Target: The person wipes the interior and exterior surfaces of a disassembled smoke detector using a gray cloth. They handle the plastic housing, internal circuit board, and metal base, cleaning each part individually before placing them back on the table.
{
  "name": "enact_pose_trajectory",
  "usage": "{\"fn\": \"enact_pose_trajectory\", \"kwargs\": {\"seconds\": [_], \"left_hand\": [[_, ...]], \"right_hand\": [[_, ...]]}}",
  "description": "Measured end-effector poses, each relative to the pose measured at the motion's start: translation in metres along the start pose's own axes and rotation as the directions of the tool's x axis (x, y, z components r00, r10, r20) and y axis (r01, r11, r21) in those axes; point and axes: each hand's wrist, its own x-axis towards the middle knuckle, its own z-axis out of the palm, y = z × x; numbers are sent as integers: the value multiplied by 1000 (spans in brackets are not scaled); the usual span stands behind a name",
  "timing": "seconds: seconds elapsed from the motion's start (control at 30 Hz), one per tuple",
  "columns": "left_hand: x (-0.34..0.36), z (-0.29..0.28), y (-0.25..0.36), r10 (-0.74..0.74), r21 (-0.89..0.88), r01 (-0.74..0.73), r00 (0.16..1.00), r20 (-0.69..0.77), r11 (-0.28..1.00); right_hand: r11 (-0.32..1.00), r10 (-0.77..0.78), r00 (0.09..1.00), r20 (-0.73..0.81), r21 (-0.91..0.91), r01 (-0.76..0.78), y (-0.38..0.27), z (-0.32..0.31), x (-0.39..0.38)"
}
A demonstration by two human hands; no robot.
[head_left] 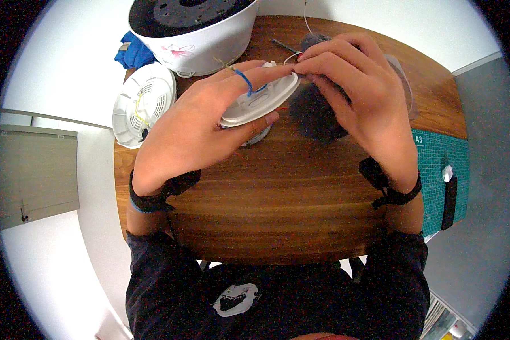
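Note:
My left hand (pixel 195 122) is closed around a white, oval plastic cover (pixel 260 102), thumb below and fingers above, holding it tilted over the table. A blue wire (pixel 242 79) with a frayed pale end sticks up from the cover by the left index finger. My right hand (pixel 360 93) is closed, its fingertips pinched together at the cover's far right edge. A thin white wire (pixel 290 57) curves to those fingertips; whether they grip it, I cannot tell. Beneath the right hand lies a dark, blurred object (pixel 317 113). Part of another pale piece (pixel 258 139) shows under the cover.
At the back left stands a white tub-shaped housing (pixel 209 51) with a black perforated top. Beside it are a round white vented cover (pixel 144 105) with a yellow wire and a blue cloth (pixel 135 52). A green cutting mat (pixel 436 187) lies right on the wooden table (pixel 272 209).

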Motion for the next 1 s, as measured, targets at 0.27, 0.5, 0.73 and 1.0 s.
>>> {"fn": "enact_pose_trajectory", "kwargs": {"seconds": [0.27,0.5,0.73,1.0], "left_hand": [[1,-2,3,-77,-107,81,996,38,991],[0,-3,1,-55,-11,56,998,37,998],[-3,-2,2,-64,145,59,998,30,988],[-7,-2,-4,-17,-48,18,1000,19,999]], "right_hand": [[1000,-6,1000,-29,-7,6,1,-1,-1],[994,-48,999,-20,-97,46,-3,5,-3],[998,-49,999,2,-33,50,-13,6,-5],[1000,7,999,-32,-30,-8,-8,3,-2]]}}
